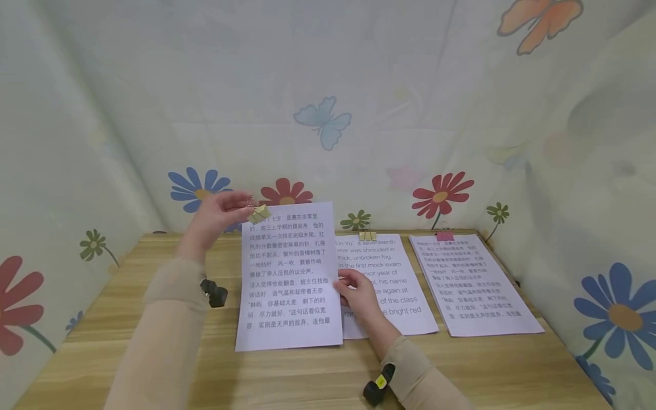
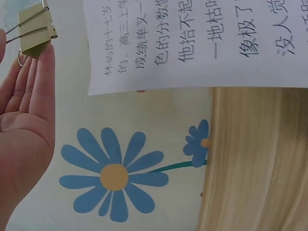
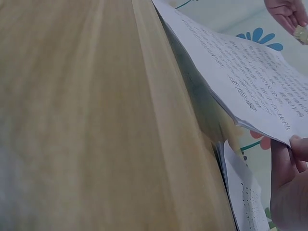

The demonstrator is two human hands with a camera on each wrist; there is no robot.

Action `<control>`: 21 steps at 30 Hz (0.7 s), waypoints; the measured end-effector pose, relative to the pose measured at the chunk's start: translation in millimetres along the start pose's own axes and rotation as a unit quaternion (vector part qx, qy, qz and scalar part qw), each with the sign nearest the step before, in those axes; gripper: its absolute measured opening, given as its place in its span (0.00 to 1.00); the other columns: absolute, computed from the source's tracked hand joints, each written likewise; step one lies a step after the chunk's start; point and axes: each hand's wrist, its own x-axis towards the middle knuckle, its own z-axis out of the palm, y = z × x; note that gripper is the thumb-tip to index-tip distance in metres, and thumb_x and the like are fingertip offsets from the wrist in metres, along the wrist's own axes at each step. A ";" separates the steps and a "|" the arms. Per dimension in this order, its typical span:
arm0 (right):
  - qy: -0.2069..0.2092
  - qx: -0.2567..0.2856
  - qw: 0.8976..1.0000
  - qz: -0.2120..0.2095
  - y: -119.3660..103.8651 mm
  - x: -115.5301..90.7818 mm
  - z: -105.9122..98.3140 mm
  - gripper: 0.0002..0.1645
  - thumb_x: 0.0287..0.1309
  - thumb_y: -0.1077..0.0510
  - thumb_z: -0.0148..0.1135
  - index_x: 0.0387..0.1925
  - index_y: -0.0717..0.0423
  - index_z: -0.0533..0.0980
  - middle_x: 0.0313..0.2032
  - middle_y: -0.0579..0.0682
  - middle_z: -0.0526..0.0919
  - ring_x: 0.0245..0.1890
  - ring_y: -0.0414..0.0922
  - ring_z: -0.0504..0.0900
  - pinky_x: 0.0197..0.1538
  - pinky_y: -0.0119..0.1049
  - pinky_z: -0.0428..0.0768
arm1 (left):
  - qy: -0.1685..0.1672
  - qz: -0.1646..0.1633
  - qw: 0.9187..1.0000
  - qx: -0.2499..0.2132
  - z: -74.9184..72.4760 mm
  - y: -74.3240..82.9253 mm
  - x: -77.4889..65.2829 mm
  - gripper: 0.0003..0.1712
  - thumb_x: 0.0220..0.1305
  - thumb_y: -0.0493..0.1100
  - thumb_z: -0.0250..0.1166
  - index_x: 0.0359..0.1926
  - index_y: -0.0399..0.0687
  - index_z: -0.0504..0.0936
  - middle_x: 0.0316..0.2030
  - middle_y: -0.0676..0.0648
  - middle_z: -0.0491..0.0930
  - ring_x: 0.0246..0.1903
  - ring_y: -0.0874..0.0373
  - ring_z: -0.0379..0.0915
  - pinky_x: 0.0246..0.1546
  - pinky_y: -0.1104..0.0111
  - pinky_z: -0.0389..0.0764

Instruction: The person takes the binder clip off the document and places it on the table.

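In the head view, the left hand (image 1: 217, 212) has its thumb and fingers closed together on the gold clip (image 1: 259, 213), which sits at their tips, in front of the upper left corner of the held sheets (image 1: 289, 285). The right hand (image 1: 361, 296) pinches those sheets at their right edge, the page standing to the left of its fingertips, Chinese text facing the camera. Behind the right fingers lies the English stack (image 1: 405, 324), a second gold clip (image 1: 367, 235) at its top. Farther right of them lies the Chinese stack (image 1: 476, 285) with a pink clip (image 1: 445, 236). Both rest on the wooden table (image 1: 287, 381).

In the left wrist view, the clip's wire handles lie between thumb and fingers; the clip is apart from the page, which hangs beside the fingertips.

In the right wrist view, the right thumb is above the sheets, fingers beneath, with almost no gap. From this grip the sheets slant away, raised off the table.
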 end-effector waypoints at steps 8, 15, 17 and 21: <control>0.007 -0.003 1.000 0.010 1.7 2.6 1.1 0.19 0.58 0.69 0.66 0.52 0.66 0.78 0.32 0.50 0.78 0.26 0.38 0.77 0.28 0.30 0.81 | 0.011 -0.053 0.998 -0.013 -9.5 -41.3 -20.2 0.35 0.66 0.50 0.68 0.68 0.39 0.70 0.58 0.38 0.77 0.47 0.62 0.78 0.48 0.75 0.78; 0.012 -0.001 1.000 0.025 3.8 5.0 2.6 0.20 0.56 0.70 0.67 0.52 0.65 0.79 0.32 0.50 0.78 0.26 0.39 0.77 0.27 0.30 0.81 | 0.014 -0.077 0.996 -0.044 -17.6 -78.3 -38.2 0.36 0.68 0.49 0.65 0.69 0.34 0.66 0.61 0.32 0.72 0.46 0.65 0.78 0.48 0.74 0.79; 0.011 -0.002 1.000 0.021 3.7 4.9 2.9 0.20 0.56 0.70 0.67 0.52 0.66 0.79 0.31 0.50 0.78 0.25 0.39 0.77 0.27 0.30 0.81 | 0.017 -0.080 0.996 -0.046 -20.3 -87.3 -41.8 0.36 0.68 0.49 0.65 0.69 0.33 0.66 0.61 0.31 0.72 0.46 0.67 0.78 0.48 0.73 0.79; 0.010 -0.002 1.000 0.020 2.1 4.2 4.6 0.20 0.56 0.70 0.67 0.52 0.65 0.79 0.32 0.50 0.79 0.26 0.39 0.78 0.27 0.30 0.81 | 0.022 -0.087 0.995 -0.030 -27.7 -101.8 -49.8 0.36 0.68 0.50 0.65 0.68 0.34 0.67 0.61 0.32 0.72 0.45 0.71 0.77 0.47 0.73 0.80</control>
